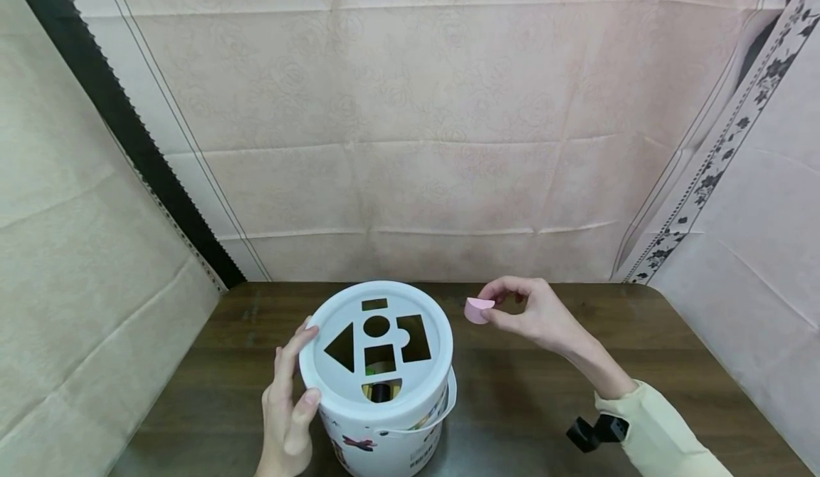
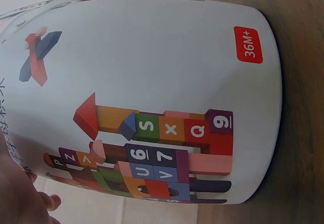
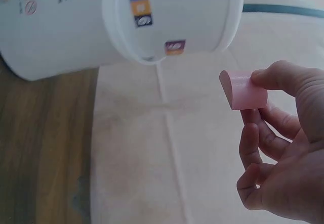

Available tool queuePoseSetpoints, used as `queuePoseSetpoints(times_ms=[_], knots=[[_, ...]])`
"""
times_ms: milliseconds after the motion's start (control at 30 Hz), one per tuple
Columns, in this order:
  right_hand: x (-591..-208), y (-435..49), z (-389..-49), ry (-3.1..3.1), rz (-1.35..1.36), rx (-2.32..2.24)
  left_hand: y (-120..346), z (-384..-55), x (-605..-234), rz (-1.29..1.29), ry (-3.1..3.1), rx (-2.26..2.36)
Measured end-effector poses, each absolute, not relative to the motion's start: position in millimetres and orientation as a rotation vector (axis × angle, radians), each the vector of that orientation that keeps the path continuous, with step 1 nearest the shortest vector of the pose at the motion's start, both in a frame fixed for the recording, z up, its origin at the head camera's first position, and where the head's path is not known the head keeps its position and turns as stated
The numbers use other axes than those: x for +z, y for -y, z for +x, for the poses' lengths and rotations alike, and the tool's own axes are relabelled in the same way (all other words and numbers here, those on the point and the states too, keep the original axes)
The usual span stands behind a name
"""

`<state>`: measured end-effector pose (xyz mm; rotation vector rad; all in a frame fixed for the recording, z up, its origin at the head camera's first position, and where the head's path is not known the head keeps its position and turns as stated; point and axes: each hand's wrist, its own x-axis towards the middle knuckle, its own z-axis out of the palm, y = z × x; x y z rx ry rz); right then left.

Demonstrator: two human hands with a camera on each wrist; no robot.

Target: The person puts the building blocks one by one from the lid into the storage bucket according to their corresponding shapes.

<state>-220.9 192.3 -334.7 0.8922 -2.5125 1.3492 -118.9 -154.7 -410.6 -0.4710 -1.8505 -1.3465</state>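
A white bucket (image 1: 384,438) stands upright on the table, its pale blue lid (image 1: 413,384) cut with a triangle, a circle, a half-round and several other openings. My left hand (image 1: 288,399) rests against the lid's left edge, thumb and fingertips touching the rim. Coloured blocks printed on the bucket's side (image 2: 167,57) fill the left wrist view, with that hand partly showing at the lower left. Right of the bucket, my right hand (image 1: 532,317) pinches a pink half-cylinder block (image 3: 245,90) between thumb and fingers, above the table and apart from the lid.
The dark wooden table (image 1: 512,406) extends on both sides of the bucket. Pale cloth (image 1: 410,107) hangs behind it and along both sides. A white handle (image 1: 452,395) hangs at the bucket's right. Parts of blocks show through the lid's front openings.
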Motion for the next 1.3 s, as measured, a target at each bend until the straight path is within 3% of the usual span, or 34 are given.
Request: queuePoseSetpoints(times_ms=[567,1300], knots=[[-304,-160,-192,2.376,1.096,1.385,155,-119,-411,-0.465,1.850,-1.352],[-305,-109,-170,2.148,1.493,1.403,153,-118,-409,-0.449,1.863,-1.363]])
